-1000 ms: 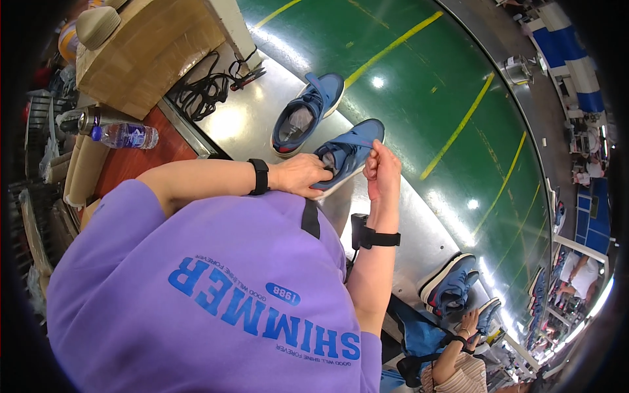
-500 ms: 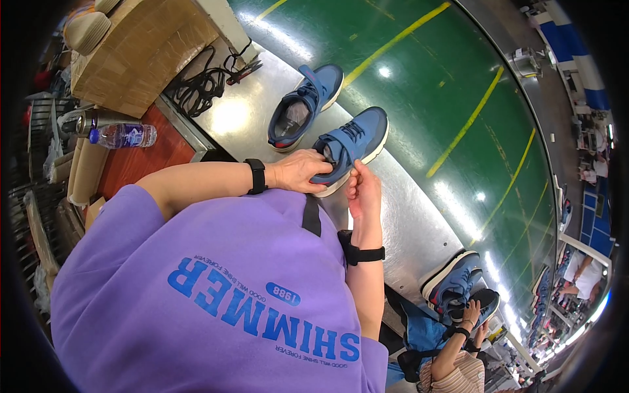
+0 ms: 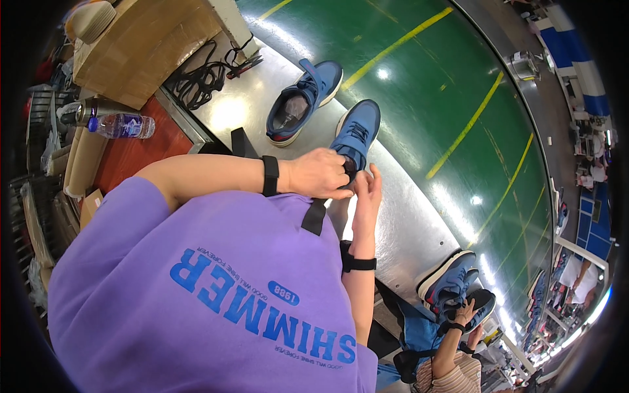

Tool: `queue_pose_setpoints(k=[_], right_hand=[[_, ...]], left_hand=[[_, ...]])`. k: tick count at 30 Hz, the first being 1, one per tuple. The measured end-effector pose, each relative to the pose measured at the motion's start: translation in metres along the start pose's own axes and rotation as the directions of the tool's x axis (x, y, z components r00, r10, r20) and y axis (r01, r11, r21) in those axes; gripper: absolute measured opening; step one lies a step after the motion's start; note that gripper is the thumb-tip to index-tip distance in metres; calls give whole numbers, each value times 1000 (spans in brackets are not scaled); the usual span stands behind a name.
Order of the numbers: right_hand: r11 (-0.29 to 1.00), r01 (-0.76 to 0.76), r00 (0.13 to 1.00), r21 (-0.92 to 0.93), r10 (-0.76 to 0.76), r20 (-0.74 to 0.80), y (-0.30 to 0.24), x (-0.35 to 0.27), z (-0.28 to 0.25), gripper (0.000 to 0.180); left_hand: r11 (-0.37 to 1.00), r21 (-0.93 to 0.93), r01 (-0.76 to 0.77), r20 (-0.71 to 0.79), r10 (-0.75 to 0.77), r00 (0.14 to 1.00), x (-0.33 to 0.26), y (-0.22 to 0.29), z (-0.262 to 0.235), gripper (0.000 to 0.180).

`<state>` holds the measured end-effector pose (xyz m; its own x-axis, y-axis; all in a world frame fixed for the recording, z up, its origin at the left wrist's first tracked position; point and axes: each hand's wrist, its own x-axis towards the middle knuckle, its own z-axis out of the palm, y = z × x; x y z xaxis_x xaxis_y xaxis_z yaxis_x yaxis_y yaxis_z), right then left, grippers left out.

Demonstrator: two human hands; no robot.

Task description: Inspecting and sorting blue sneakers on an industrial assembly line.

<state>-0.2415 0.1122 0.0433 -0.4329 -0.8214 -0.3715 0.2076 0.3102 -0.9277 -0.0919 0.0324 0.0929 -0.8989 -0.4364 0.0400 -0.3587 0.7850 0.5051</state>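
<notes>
Since the earlier frame, both of my hands came closer to my body and the blue shoe [image 3: 356,136] turned with them, so now its toe points away from me and its heel end is under my fingers. My left hand [image 3: 319,173] is closed over the heel end of this shoe, the fingers curled down on it. My right hand [image 3: 367,190] stands just beside, touching the same end with its fingertips, the palm upright; I cannot tell if it pinches a lace or only presses there, because the left hand hides that place.

The shoe lies on the shiny metal table [image 3: 406,223], with its upper side showing. A second blue shoe [image 3: 303,101] lies near it, farther from me, on its side with the opening toward the camera, and no hand touches it.

As I judge it, the work on the first shoe is in the middle: it is held and handled at the heel, not released, and the second one seems to wait for its turn.

At the lower right another person's hand [image 3: 462,314] holds another pair of blue shoes [image 3: 455,288]. A water bottle [image 3: 121,124] lies at the left.
</notes>
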Motion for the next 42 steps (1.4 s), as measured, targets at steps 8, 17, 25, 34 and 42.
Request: queue_pose_setpoints(k=[8,17,25,34,42], right_hand=[[660,159,987,-734,-97,127,-23,-7,25,45],[356,243,961,-902,-217,173,-6,4,22,46],[467,183,956,-865,-289,46,-12,-2,32,49],[527,193,944,-827,-329,11,-11,-11,36,31],[539,-15,978,-842,-166,-124,-29,9,-24,37]], left_hand=[[994,102,-32,-406,71,911,15,-29,-2,31],[886,207,-414,-314,461,830,41,-41,-2,16],[876,217,-430,-351,482,803,36,-39,-10,6],[965,-9,-262,-384,239,892,12,-32,-25,25],[984,173,-29,-241,71,968,-91,-95,-40,40]])
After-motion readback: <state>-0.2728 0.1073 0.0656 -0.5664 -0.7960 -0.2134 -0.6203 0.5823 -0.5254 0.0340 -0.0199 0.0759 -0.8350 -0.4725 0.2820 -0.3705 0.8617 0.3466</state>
